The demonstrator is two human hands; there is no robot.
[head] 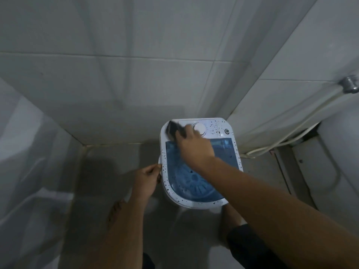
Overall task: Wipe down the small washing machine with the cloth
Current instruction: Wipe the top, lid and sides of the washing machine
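Observation:
A small white washing machine [236,150] with dark speckles and a translucent blue lid [174,162] stands on the floor in a tiled corner. Its control panel at the far end carries a round white dial [200,128]. My right hand [196,147] reaches over the lid and presses a dark cloth [173,130] onto the panel's far left corner. My left hand [148,178] grips the machine's left rim, near a side handle.
Grey tiled walls [136,74] close in behind and to the right. A white hose [291,133] runs from a metal wall fitting [349,86] down to the floor right of the machine. My bare foot [116,212] stands left of the machine.

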